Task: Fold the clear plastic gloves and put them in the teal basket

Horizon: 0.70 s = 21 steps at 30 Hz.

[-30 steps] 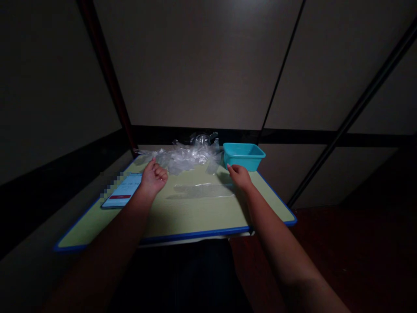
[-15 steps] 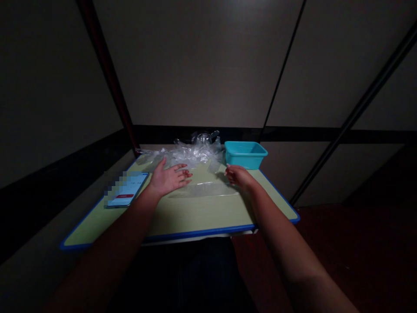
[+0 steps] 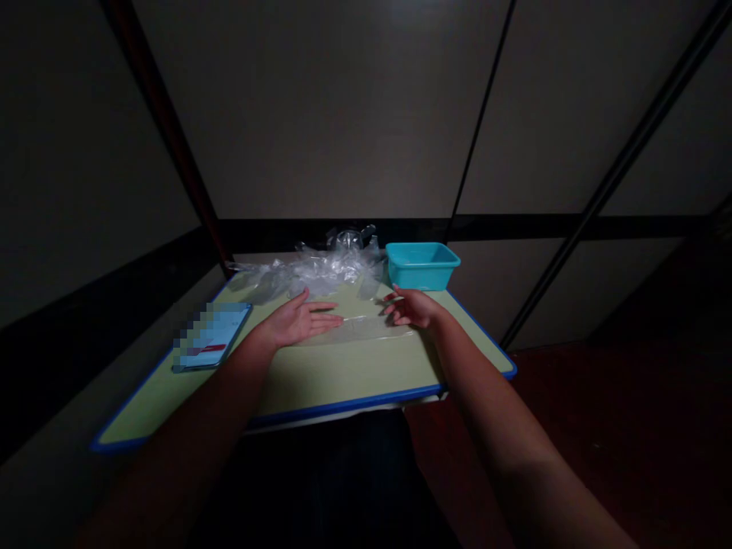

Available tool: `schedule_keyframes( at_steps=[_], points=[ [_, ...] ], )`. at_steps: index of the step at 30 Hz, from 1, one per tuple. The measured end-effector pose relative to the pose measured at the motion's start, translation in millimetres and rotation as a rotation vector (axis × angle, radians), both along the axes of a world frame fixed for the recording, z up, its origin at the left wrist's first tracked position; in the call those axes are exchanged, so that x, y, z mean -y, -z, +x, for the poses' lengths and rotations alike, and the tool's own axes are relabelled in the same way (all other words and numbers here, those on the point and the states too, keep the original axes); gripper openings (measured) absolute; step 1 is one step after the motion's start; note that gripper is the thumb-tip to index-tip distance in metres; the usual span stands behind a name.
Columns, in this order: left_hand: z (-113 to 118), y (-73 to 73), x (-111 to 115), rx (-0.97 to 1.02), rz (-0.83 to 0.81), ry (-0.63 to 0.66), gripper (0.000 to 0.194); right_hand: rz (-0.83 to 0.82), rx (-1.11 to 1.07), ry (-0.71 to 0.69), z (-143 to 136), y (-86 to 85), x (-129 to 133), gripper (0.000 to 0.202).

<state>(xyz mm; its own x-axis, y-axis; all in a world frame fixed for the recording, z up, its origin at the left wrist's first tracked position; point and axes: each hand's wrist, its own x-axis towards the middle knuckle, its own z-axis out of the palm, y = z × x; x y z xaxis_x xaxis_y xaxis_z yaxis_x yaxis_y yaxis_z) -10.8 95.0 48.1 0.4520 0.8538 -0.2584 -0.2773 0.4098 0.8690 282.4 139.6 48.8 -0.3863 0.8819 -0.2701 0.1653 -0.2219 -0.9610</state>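
The table [image 3: 343, 374] bore every item noted. At its far edge sprawled the crumpled clear plastic [image 3: 325, 268]; the teal basin [image 3: 422, 267] stood at its far right, the tablet [image 3: 220, 335] at its left. The left hand [image 3: 294, 322] and right hand [image 3: 412, 307], both unclenched, flanked the flat clear plastic piece [image 3: 366, 328] mid-table; contact could not be determined.
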Motion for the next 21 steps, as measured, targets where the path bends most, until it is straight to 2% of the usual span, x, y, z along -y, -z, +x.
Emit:
schedule_keyframes(
  at_steps=[2, 4, 6, 8, 10, 12, 13, 15, 17, 19, 21],
  points=[
    [0, -1.7, -1, -0.037, 0.068, -0.153, 0.053, 0.246, 0.247, 0.158, 1, 0.8, -1, 0.039],
    [0, -1.2, -3, -0.104, 0.191, -0.347, 0.042, 0.502, 0.579, 0.255, 2, 2.1, -1, 0.035],
    [2, 1.7, -4, -0.255, 0.380, -0.511, 0.034, 0.646, 0.836, 0.208, 2, 3.0, 0, 0.034],
    [9, 5.8, -3, -0.507, 0.637, -0.574, 0.028, 0.681, 0.945, 0.088, 2, 3.1, 3, 0.034],
    [18, 10.1, 1, -0.774, 0.940, -0.465, 0.026, 0.682, 0.987, 0.000, 2, 2.2, 5, 0.034],
    [29, 14.2, 5, -0.926, 1.172, -0.217, 0.034, 0.678, 1.021, -0.056, 2, 0.9, 6, 0.036],
    [33, 16.3, 7, -0.987, 1.220, -0.112, 0.040, 0.674, 1.037, -0.075, 2, 0.3, 7, 0.038],
    [40, 20.4, 8, -1.078, 1.221, 0.023, 0.046, 0.666, 1.059, -0.102, 3, -0.7, 7, 0.044],
    [42, 23.8, 9, -1.124, 1.169, 0.084, 0.047, 0.663, 1.077, -0.116, 3, -1.4, 8, 0.046],
    [41, 25.2, 8, -1.132, 1.112, 0.083, 0.047, 0.672, 1.085, -0.131, 3, -1.9, 8, 0.043],
    [38, 23.9, 6, -1.127, 1.065, 0.002, 0.046, 0.673, 1.085, -0.143, 1, -2.4, 9, 0.036]
  ],
)
